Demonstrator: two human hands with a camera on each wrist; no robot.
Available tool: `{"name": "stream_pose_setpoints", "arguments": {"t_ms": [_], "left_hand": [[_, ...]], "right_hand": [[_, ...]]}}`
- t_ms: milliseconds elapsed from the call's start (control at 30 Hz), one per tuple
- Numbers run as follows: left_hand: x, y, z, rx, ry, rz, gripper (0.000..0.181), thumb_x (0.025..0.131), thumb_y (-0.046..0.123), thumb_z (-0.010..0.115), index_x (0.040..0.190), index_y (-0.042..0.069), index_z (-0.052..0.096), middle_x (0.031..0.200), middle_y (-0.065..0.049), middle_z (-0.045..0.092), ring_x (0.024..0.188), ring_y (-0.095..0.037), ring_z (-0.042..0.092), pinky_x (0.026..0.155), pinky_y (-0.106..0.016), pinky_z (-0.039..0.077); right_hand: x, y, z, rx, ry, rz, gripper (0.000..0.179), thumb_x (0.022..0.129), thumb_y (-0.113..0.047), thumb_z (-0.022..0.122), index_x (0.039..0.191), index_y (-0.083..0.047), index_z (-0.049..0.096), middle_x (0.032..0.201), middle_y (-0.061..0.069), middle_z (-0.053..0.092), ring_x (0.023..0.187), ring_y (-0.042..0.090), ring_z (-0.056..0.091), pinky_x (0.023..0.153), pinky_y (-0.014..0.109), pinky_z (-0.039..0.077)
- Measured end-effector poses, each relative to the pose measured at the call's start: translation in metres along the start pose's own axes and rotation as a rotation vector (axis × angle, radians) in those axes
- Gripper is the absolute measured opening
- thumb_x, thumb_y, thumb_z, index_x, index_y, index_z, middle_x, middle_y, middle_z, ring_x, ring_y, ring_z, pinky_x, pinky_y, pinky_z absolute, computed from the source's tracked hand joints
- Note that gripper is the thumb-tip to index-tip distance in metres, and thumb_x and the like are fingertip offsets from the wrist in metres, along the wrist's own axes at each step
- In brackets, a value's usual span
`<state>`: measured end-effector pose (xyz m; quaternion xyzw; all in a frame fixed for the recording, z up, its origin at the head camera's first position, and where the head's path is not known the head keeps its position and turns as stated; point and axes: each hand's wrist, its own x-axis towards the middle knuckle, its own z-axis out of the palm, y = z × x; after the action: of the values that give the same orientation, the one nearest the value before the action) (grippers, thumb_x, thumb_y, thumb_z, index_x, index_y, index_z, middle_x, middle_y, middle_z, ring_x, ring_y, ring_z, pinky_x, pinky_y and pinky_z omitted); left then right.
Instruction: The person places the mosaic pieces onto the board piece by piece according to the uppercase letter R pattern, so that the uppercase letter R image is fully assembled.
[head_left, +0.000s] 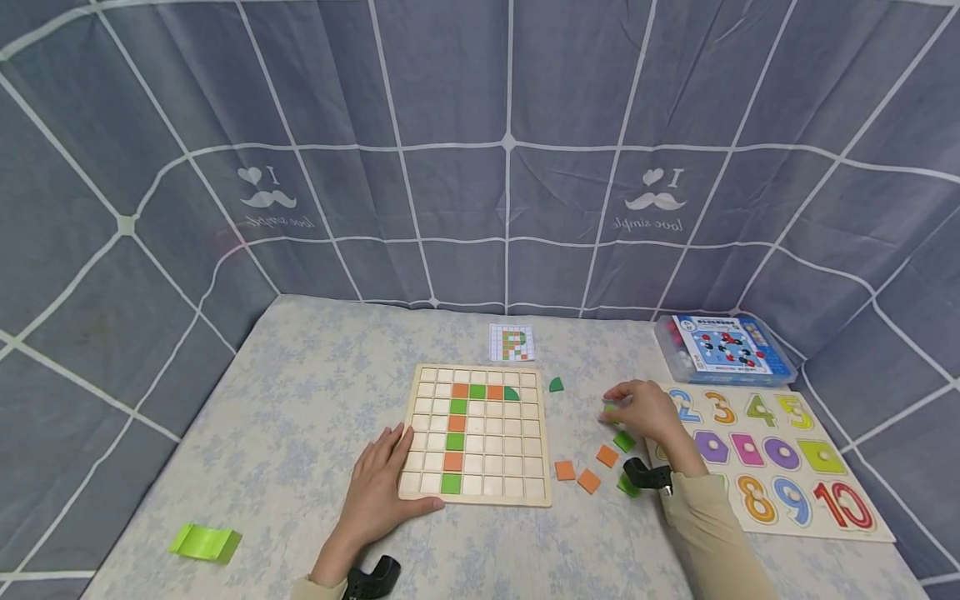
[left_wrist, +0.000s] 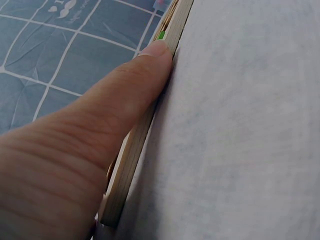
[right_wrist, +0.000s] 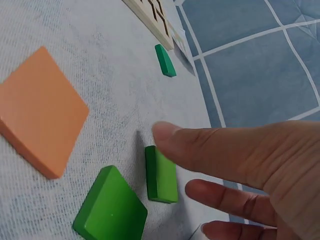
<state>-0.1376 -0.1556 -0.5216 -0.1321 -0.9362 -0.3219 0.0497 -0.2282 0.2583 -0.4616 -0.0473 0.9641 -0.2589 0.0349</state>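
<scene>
A square wooden grid board (head_left: 495, 492) lies flat. A column of green and orange square tiles (head_left: 456, 423) fills part of it, with a top row ending in a dark green quarter-round (head_left: 512, 393). My left hand (head_left: 378, 483) rests at its lower left corner, fingers along the left side; the thumb (left_wrist: 145, 65) lies against the near edge. To the right of the board, my right hand (head_left: 645, 410) is over a green tile (right_wrist: 162, 180). Thumb and fingertips are spread around this tile, the thumb overlapping its top and a gap showing beside the fingers.
Loose orange tiles (head_left: 588, 481), green tiles (head_left: 623, 441) and a quarter-round (head_left: 556, 384) lie right of the board. Behind it is a pattern card (head_left: 512, 342). A number puzzle (head_left: 765, 467) and plastic box (head_left: 723, 350) stand right; a lime-green holder (head_left: 206, 543) lies left.
</scene>
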Motion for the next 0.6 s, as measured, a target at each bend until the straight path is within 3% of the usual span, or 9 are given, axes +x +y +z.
{"name": "stream_pose_setpoints", "arguments": {"t_ms": [200,600], "left_hand": [[-0.0001,0.0002,0.0007,0.004,0.015,0.014,0.114,0.063,0.064,0.077,0.147,0.001,0.033,0.151,-0.019,0.027,0.139,-0.037,0.016,0.107,-0.055,0.015],[-0.0014,0.0004,0.0002,0.02,0.027,0.036,0.111,0.065,0.063,0.077,0.146,-0.001,0.035,0.149,-0.021,0.029,0.138,-0.039,0.019,0.106,-0.058,0.017]], "right_hand": [[-0.0017,0.0039,0.0009,-0.048,-0.029,0.003,0.027,0.072,-0.022,0.083,0.093,-0.007,0.074,0.09,0.006,0.069,0.084,0.027,0.061,0.071,0.044,0.048],[-0.0025,0.006,0.0027,-0.004,-0.027,0.008,0.019,0.071,-0.016,0.081,0.084,-0.01,0.069,0.081,0.0,0.063,0.072,0.019,0.056,0.064,0.038,0.044]]}}
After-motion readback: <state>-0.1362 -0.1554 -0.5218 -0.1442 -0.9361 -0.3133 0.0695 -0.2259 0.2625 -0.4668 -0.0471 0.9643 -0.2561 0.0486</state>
